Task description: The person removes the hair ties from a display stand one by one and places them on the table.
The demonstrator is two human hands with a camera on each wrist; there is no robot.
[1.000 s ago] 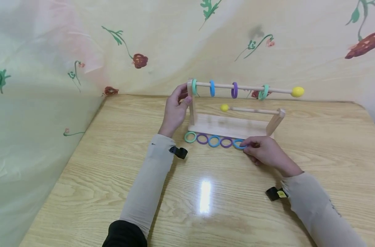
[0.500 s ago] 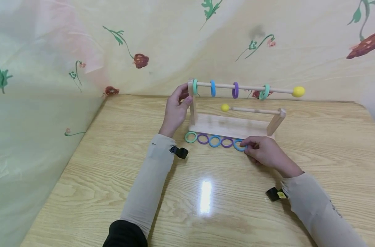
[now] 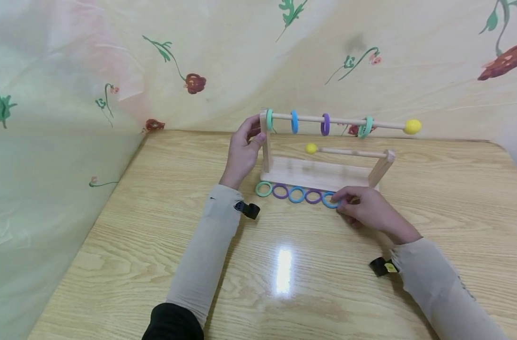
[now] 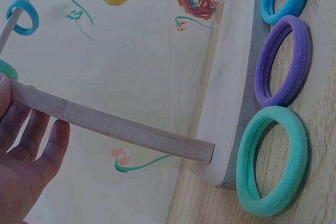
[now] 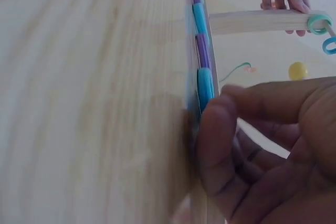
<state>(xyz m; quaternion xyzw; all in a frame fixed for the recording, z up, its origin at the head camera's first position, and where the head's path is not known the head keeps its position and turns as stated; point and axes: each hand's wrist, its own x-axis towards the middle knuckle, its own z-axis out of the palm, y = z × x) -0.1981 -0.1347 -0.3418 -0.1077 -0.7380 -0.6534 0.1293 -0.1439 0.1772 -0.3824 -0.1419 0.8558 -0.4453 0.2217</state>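
Note:
A wooden rack (image 3: 318, 172) with two rods stands on the table. My left hand (image 3: 243, 151) holds its tall left upright (image 4: 110, 121), thumb in front and fingers behind. Along the upper rod hang a mint hair tie (image 3: 269, 120), a blue hair tie (image 3: 294, 122), a purple hair tie (image 3: 324, 124) and, farther right, mint (image 3: 365, 127). In front of the base lies a row: mint (image 4: 273, 161), purple (image 4: 283, 61), blue (image 3: 297, 194), purple (image 3: 313, 196) and blue (image 3: 329, 200). My right hand (image 3: 369, 210) pinches the last blue one's right edge between thumb and forefinger.
Yellow balls cap both rods, the upper ball (image 3: 412, 126) at right and the lower ball (image 3: 311, 148) at left. The short right upright (image 3: 381, 169) rises just behind my right hand. A flowered cloth (image 3: 241, 56) hangs behind the wood-grain table (image 3: 156, 226).
The blue hair tie at my right fingers lies slightly flatter and a touch nearer me than one second ago. My left hand keeps its hold on the upright.

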